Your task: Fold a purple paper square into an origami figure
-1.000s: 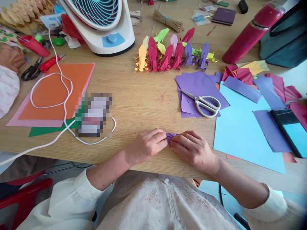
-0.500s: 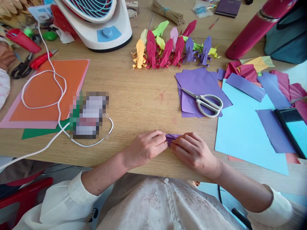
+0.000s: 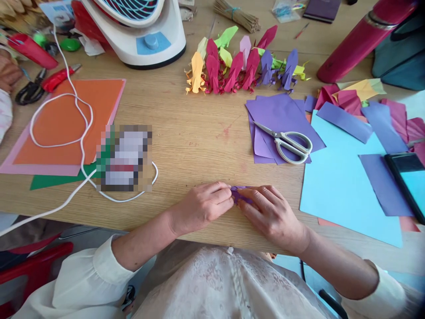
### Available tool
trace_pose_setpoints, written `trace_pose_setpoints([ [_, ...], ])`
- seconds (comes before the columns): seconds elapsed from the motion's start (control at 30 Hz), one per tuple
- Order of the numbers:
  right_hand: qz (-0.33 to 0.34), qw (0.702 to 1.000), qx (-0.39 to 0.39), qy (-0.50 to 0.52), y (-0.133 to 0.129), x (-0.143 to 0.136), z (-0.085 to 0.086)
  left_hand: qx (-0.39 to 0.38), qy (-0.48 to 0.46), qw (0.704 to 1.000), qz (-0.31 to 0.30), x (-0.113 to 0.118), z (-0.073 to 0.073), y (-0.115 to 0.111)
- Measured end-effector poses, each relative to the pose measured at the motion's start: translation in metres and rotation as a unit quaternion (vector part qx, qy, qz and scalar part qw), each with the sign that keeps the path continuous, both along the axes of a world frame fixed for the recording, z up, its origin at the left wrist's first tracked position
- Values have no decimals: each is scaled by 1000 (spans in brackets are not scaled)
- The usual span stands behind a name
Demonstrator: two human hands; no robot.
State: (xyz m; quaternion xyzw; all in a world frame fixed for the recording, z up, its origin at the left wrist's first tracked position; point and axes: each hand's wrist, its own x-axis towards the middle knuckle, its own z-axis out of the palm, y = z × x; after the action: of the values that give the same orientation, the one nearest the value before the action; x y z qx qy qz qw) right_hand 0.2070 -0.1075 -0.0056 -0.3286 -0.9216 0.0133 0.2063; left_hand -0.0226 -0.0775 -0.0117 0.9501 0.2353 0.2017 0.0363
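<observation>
Near the front edge of the table, a small folded piece of purple paper (image 3: 236, 194) lies between my two hands. My left hand (image 3: 208, 204) pinches its left end with thumb and fingertips. From the other side, my right hand (image 3: 267, 210) has its fingers closed on the right part, covering much of it. The finer folds are hidden under the fingertips. Beyond the hands to the right, scissors (image 3: 288, 144) with white handles rest on a stack of purple paper sheets (image 3: 282, 108).
Folded paper insects (image 3: 234, 71) in several colours stand at the back. Blue paper (image 3: 332, 195), a dark-framed device (image 3: 407, 181) and a pink bottle (image 3: 361, 42) are at right. A fan (image 3: 149, 42), orange paper (image 3: 63, 128), white cable (image 3: 84, 133) and blurred-out phone (image 3: 125, 157) lie left.
My right fingers have shifted slightly on the purple paper, and a little more of it shows beneath them. My left hand keeps its pinch. The whole view has moved slightly.
</observation>
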Motion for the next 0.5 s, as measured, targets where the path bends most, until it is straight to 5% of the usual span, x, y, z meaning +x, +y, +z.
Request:
trace_pose_setpoints([
  [0.5,-27,997,-50,43,0,-1,-3,-41,-14,999,3,-7,0,5],
])
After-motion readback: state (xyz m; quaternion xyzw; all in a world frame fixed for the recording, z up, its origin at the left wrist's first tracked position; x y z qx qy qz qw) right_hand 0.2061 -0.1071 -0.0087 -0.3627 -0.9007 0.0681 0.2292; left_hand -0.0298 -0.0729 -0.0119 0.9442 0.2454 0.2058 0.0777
